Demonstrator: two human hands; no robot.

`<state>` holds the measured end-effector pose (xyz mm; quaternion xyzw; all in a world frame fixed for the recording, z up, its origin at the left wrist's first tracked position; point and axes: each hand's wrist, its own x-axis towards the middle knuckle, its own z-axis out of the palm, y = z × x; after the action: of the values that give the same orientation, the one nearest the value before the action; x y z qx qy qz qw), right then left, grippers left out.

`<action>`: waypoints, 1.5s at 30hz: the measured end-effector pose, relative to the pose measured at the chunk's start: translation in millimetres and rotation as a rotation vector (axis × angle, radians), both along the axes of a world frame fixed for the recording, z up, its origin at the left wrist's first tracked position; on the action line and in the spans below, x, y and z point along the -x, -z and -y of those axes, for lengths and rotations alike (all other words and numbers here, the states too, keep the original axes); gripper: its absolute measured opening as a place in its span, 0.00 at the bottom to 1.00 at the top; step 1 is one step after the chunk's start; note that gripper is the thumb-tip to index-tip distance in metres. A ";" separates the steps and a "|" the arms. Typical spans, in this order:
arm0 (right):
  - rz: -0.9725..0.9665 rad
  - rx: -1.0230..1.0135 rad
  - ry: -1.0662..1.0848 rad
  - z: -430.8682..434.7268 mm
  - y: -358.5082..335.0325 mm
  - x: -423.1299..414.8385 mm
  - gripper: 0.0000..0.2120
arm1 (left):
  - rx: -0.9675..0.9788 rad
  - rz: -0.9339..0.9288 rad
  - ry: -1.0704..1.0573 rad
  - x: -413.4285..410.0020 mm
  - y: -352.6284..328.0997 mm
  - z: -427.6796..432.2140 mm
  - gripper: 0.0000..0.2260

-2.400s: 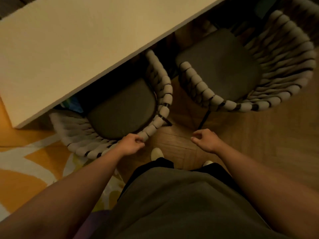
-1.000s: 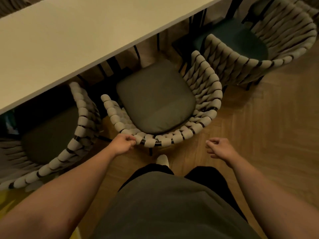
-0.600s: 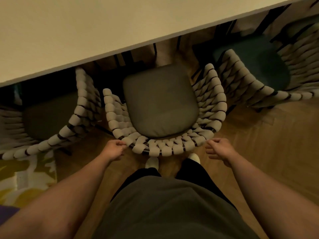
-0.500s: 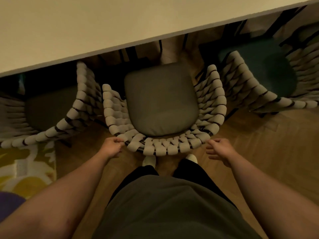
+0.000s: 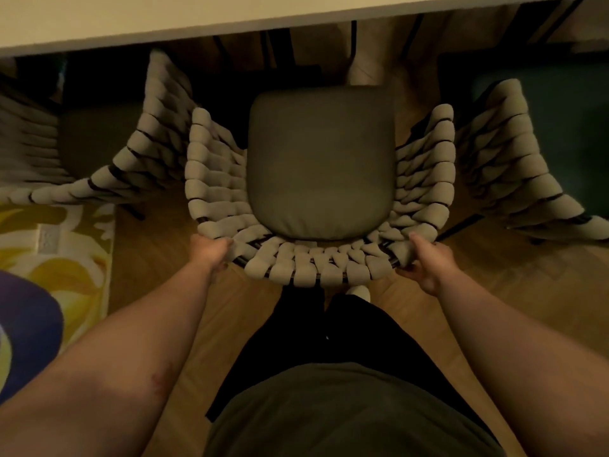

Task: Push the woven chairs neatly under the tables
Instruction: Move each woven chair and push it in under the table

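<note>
Three woven chairs in a row at the near edge of one table (image 5: 164, 14). Middle chair (image 5: 319, 166): whole seat shows outside that edge. Two hands grip its back rim: left hand (image 5: 209, 250) curled round the left rear corner, right hand (image 5: 428, 265) clasping the right. Left chair (image 5: 131, 159) and right chair (image 5: 514, 166) stand just beside it.

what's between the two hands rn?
Head view: the middle chair's woven back rim fills the gap, with the left hand and the right hand gripping its two corners.
</note>
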<state>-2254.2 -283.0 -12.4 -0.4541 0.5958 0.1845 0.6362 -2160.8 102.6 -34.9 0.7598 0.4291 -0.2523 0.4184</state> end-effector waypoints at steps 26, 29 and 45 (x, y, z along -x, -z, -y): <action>0.180 0.090 0.354 -2.3 25.6 -15.3 0.21 | 0.354 0.260 -0.586 -21.3 17.6 10.5 0.24; 0.198 0.088 0.332 1.8 21.4 -18.3 0.21 | 0.375 0.264 -0.602 -21.1 14.6 13.8 0.24; 0.207 0.114 0.225 24.8 55.6 -149.8 0.20 | 0.376 0.306 -0.488 -146.3 37.9 31.9 0.26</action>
<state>-2104.4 -307.8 -68.0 -0.4365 0.5835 0.0304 0.6841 -2014.4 70.7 -72.8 0.5734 0.4763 -0.1026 0.6587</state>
